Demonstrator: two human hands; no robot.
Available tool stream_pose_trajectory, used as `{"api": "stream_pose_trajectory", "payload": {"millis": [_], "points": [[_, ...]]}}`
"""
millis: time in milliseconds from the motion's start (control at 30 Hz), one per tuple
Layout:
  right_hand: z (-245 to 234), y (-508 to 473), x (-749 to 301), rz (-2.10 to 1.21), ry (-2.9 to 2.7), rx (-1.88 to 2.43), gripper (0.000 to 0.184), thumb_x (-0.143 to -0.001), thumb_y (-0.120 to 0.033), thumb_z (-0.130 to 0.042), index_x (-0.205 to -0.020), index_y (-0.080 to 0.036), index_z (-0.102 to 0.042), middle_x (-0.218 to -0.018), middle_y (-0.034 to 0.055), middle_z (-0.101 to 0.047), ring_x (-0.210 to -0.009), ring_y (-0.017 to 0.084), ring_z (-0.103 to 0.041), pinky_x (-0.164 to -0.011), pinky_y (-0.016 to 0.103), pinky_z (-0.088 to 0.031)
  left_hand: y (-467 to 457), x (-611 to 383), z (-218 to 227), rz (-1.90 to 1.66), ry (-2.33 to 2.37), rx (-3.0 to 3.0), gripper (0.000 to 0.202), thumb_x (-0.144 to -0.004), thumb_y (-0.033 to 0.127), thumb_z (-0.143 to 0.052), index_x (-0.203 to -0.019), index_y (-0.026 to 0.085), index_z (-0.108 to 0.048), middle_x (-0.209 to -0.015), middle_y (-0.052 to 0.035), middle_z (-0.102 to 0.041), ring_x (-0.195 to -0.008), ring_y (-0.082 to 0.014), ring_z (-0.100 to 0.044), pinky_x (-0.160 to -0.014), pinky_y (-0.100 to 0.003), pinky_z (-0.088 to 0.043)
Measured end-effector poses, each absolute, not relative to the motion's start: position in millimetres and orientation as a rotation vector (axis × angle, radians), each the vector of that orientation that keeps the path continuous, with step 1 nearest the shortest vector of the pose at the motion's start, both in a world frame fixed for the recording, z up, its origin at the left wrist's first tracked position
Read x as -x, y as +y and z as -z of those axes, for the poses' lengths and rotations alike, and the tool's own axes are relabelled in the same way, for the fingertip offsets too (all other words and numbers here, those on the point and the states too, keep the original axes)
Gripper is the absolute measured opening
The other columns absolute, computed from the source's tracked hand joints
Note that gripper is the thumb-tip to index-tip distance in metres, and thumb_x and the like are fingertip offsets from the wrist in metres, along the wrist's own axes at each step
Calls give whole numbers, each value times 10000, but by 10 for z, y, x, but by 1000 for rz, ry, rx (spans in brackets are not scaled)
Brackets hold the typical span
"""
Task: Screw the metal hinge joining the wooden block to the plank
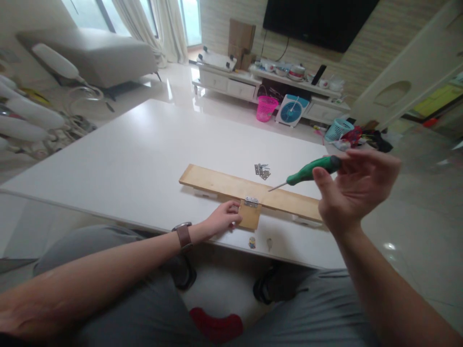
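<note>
My right hand (361, 188) is raised above the right part of the table, closed on the handle of a green screwdriver (307, 171). Its metal tip points left and down, over a long wooden board (220, 182). A metal hinge (251, 201) lies across the board's near edge and a small square wooden piece (249, 218). My left hand (226, 218) grips the left edge of that small piece, fingers curled at its side. Close to the table's front edge lie a small yellow and blue figure (252, 242) and a little metallic item (269, 244) too small to name.
The white table (144, 144) carries a pile of hinges and screws (262, 170) beyond the board. White supports (206, 194) show under the board. Past the table stand a pink basket (266, 108), a blue fan (291, 111) and a low white cabinet (235, 87).
</note>
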State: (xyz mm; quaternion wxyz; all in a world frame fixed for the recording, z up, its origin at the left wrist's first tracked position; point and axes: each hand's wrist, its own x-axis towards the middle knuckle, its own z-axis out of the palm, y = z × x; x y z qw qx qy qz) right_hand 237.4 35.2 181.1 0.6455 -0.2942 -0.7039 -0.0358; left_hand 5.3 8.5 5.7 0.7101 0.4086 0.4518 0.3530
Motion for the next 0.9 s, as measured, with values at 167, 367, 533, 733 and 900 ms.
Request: {"api": "stream_pose_trajectory", "payload": {"millis": [167, 367, 533, 733, 900], "points": [[-1957, 524, -2625, 186, -1594, 587, 475, -791, -314, -896, -1212, -360, -679, -1010, -10, -608, -780, 140, -625, -695, 293, -569, 93, -21, -162, -672, 1046, -1000, 390, -654, 157, -716, -1034, 151, -631, -917, -59, -708, -688, -152, -627, -528, -262, -524], [-2040, 556, -2803, 127, -1608, 672, 431, -838, -371, -858, -1216, -382, -650, -1010, -12, -553, -833, 136, -658, -810, 336, -647, 62, 33, -407, -600, 1029, -1047, 131, -747, 259, -700, -786, 143, -653, -831, -58, -668, -713, -152, -632, -551, -236, -507], [-1960, 395, -2852, -7, -1582, 790, 289, -920, -313, -766, -1175, -346, -635, -1063, -1, -508, -780, 101, -682, -734, 283, -666, 125, 91, -588, -617, 898, -698, 256, -921, 323, -601, -977, 102, -717, -900, -125, -737, -750, -172, -702, -520, -202, -450], [-1746, 340, -2868, -254, -1558, 1138, 212, -978, -329, -630, -1171, -283, -556, -987, 6, -542, -808, 148, -683, -656, 299, -642, 197, 132, -668, -726, 818, -566, 391, -1044, 354, -467, -1165, 80, -719, -936, -143, -763, -724, -175, -712, -530, -219, -475], [-1621, 380, -2848, -267, -1714, 1307, 204, -977, -264, -549, -1178, -245, -573, -910, 16, -579, -741, 159, -605, -638, 305, -537, 152, 165, -641, -729, 780, -630, 415, -1042, 323, -472, -1335, 114, -677, -931, -136, -775, -738, -187, -726, -574, -241, -504]]}}
